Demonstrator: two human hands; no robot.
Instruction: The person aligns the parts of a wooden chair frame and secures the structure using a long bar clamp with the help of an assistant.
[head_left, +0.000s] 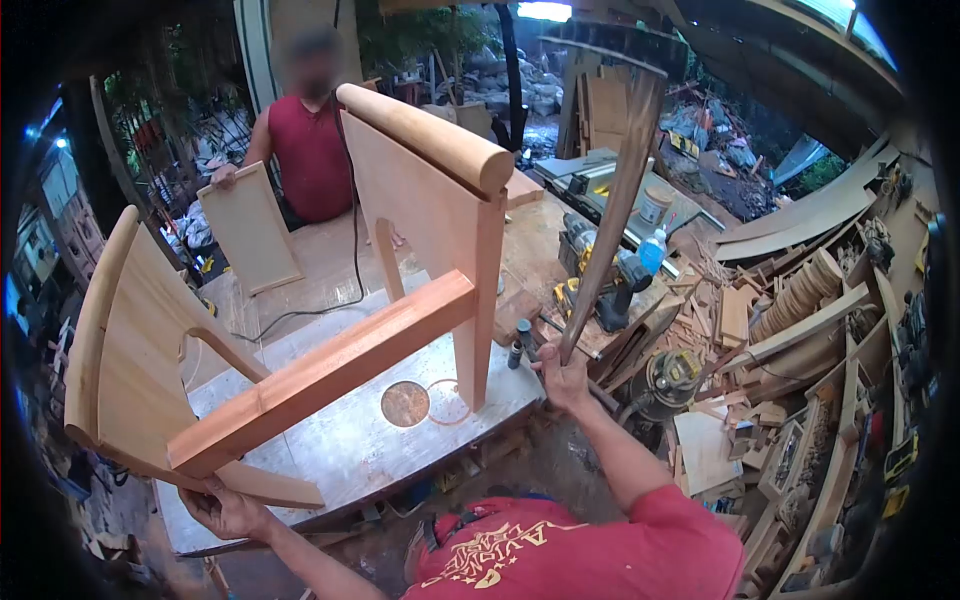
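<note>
My right hand [565, 380] is closed around the lower end of a wooden-handled hammer [618, 215]. The handle rises toward the top of the view, where its dark head is only partly clear. Below the near end of a reddish wooden crossbar [320, 375], my left hand [225, 510] grips the lower edge of a wooden furniture frame [150, 330]. That frame has two arched side panels with rounded top rails, and the crossbar spans between them. It stands on a pale worktable [350, 450] with a round inset. Part of my left fingers is hidden by the wood.
Across the table, a person in a sleeveless red top [312, 160] holds a flat framed panel [250, 230]. A dark cable [355, 250] crosses the tabletop. Cordless drills [620, 285] and a blue-white bottle [652, 250] lie right of the frame. Wood offcuts [735, 315] pile up at right.
</note>
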